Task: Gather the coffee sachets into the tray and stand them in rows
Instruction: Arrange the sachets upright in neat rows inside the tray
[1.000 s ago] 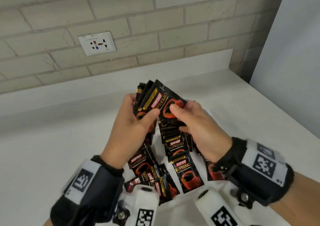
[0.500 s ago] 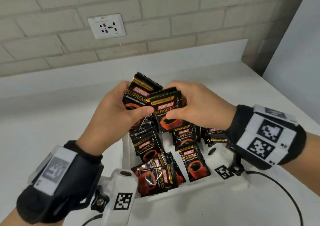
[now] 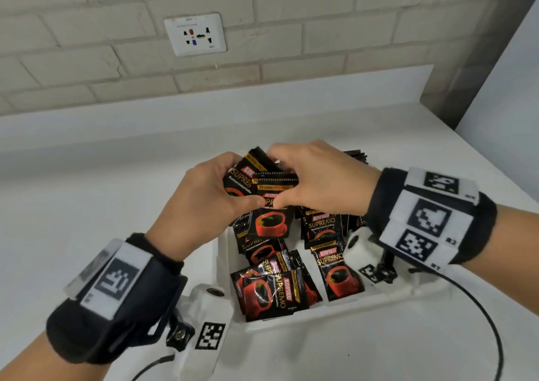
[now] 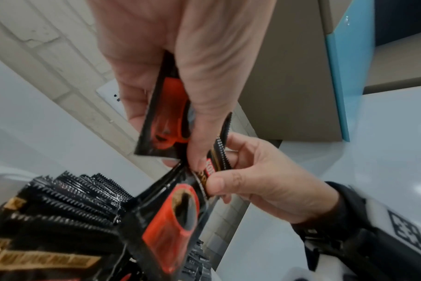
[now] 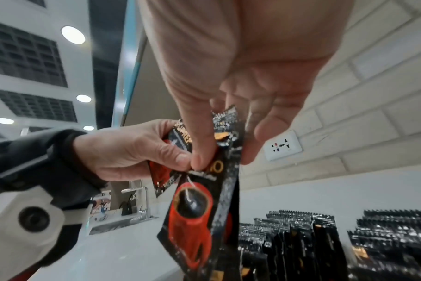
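The left hand (image 3: 204, 197) curls its fingers behind a small bunch of Kopiko Supremo sachets (image 3: 242, 182), thumb pressed on the front of them. The right hand (image 3: 318, 179) meets it from the other side, thumb and fingers pinching the front sachet (image 3: 272, 211) near its printed top, so both thumbs sit tip to tip on the black foil. Both hands hover over the far part of the white tray (image 3: 294, 318), backs turned upward, wrists strapped with black bands.

From the left wrist, the left hand (image 4: 171, 62) shows one sachet (image 4: 166, 117) clamped edge-on between thumb and fingers, and the right hand (image 4: 260, 188) nips the serrated top of another; how many sachets are in the bunch cannot be counted there. The right wrist view shows the right hand (image 5: 231, 91) with the pinched sachet (image 5: 192, 216) hanging down, its red cup facing the lens, and behind it packed rows of upright sachets (image 5: 308, 237), their toothed tops level, a detail the head camera mostly hides under the hands.

Seen from above, loose sachets (image 3: 271, 287) lie flat and overlapping in the near part of the tray, others lean half upright in the middle. The tray's right side is covered by the right wrist camera. The tray rests on a white table (image 3: 87, 205) below a brick wall with a socket (image 3: 194, 34).
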